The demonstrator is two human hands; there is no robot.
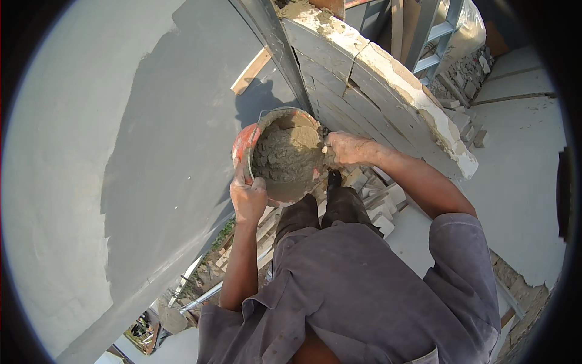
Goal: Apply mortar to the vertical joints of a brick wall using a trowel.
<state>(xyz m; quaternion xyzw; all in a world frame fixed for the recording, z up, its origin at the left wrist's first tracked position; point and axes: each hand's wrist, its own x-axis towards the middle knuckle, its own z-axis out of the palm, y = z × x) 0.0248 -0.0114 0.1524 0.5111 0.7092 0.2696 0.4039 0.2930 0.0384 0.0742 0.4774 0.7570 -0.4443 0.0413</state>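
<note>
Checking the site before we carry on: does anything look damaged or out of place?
Yes: the block wall right of the bucket looks damaged, with dark open gaps between blocks and a ragged, patchy top edge. Loose rubble also lies scattered by the legs.

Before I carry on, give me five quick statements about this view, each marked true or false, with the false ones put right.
1. The bucket contains a wet grey mix. True.
2. The left hand is well away from the bucket. False: it grips the bucket's left side.
3. The right hand is at the bucket's right side. True.
4. The metal ladder is at lower left. False: it is at upper right.
5. The wall on the left is one even shade. False: it has a large darker grey area.
</note>
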